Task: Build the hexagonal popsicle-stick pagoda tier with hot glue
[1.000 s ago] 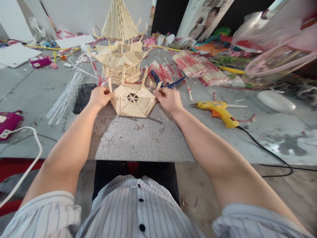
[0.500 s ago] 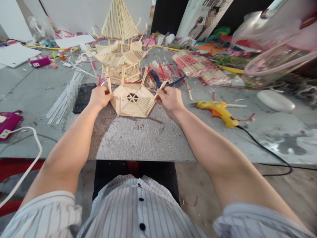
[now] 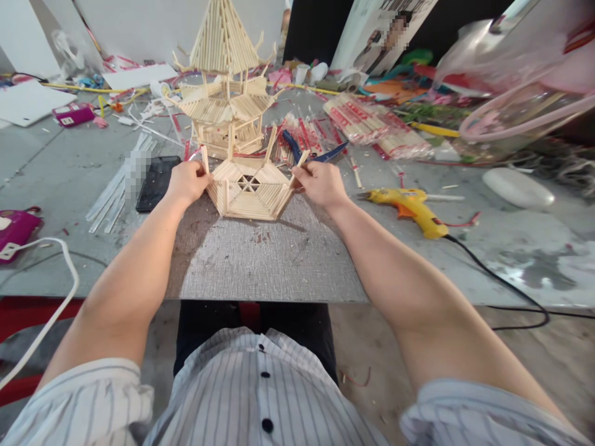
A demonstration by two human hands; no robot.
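gripping the hexagonal stick frame at two opposite corners: the person's left hand has thumb and fingers pinched on the left post, the right hand likewise on the right post, which leans outward. frame sits on the surface between both hands, just in front of the tiered stick tower. black flat device lies beside the left hand, clear strips further left. blue pliers lie behind the right hand; yellow glue gun lies to its right, nozzle toward it.
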